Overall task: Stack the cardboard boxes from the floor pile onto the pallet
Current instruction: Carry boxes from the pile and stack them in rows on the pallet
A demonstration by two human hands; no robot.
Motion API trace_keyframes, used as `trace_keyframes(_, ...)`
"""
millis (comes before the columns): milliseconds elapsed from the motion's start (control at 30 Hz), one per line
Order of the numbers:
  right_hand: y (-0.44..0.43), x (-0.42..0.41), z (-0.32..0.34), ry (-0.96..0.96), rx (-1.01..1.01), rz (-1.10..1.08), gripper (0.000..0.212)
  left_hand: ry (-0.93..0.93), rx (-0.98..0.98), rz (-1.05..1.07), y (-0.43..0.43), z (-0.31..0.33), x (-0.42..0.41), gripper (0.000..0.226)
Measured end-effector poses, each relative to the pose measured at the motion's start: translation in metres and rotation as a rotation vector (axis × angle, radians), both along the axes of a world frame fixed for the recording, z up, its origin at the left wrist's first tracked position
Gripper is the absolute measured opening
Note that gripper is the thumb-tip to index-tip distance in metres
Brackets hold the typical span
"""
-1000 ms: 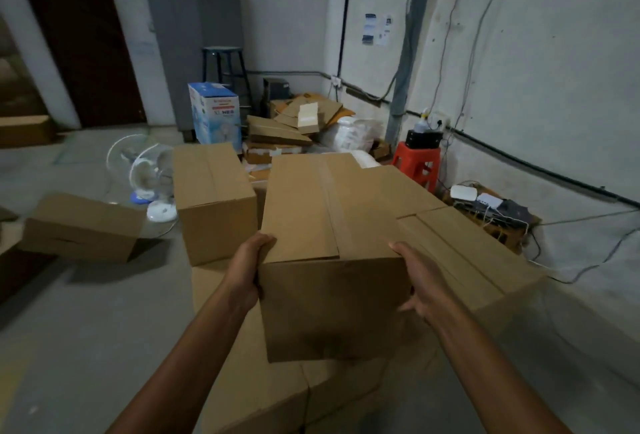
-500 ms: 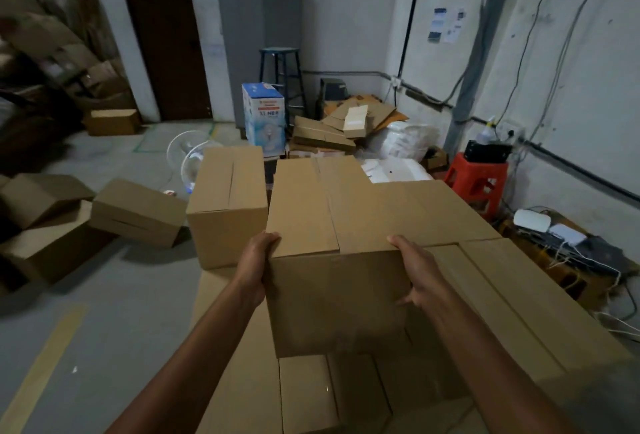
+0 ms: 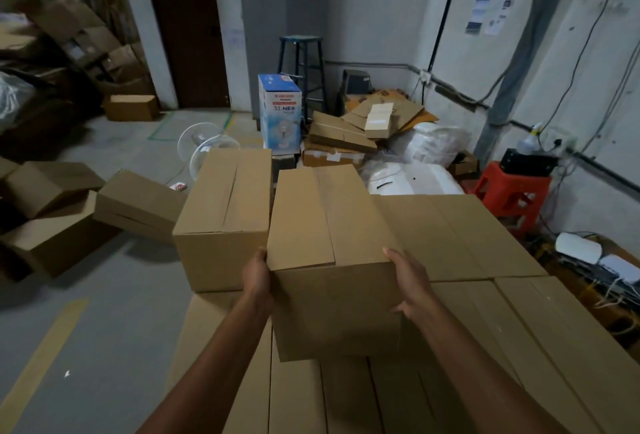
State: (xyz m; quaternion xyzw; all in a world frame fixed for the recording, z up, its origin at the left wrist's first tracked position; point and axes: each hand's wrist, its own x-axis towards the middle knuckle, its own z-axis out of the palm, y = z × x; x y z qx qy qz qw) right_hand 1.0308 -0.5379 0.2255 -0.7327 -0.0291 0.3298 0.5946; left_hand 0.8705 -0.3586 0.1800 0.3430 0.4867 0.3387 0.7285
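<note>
I carry a plain brown cardboard box (image 3: 322, 222) in front of me, clamped between both hands. My left hand (image 3: 257, 276) grips its near left corner and my right hand (image 3: 410, 284) wraps its near right corner. The box hangs over a layer of flat-topped cardboard boxes (image 3: 467, 236) that spreads below and to the right. A taller box (image 3: 225, 219) stands on that layer, just left of the carried one and nearly touching it. Loose boxes (image 3: 138, 205) lie tumbled on the floor at the left. No pallet shows under the layer.
A red plastic stool (image 3: 512, 194) and cabled devices (image 3: 581, 246) sit along the right wall. Behind the stack are a blue fan carton (image 3: 280, 111), a white fan (image 3: 204, 146), white bags (image 3: 415, 180), flattened cardboard (image 3: 346, 135) and a dark stool (image 3: 301, 66). Grey floor (image 3: 104, 312) lies left.
The view has swung left, bringing more floor boxes and the doorway into sight. The carried box stays in both hands and has come closer to the tall box.
</note>
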Motion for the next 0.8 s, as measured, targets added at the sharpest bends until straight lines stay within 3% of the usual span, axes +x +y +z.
trace_keyframes(267, 0.034, 0.049, -0.043, 0.030, -0.005, 0.032, 0.059, 0.115, -0.028, 0.058, 0.035, -0.023, 0.048, 0.031)
trace_keyframes(600, 0.095, 0.109, -0.100, -0.025, -0.007, 0.109, 0.066, 0.261, -0.183, 0.353, 0.085, -0.068, 0.102, 0.038)
trace_keyframes(800, 0.134, 0.127, -0.135, -0.156, -0.014, 0.224, 0.059, 0.205, -0.005, 0.328, 0.083, -0.095, 0.107, 0.020)
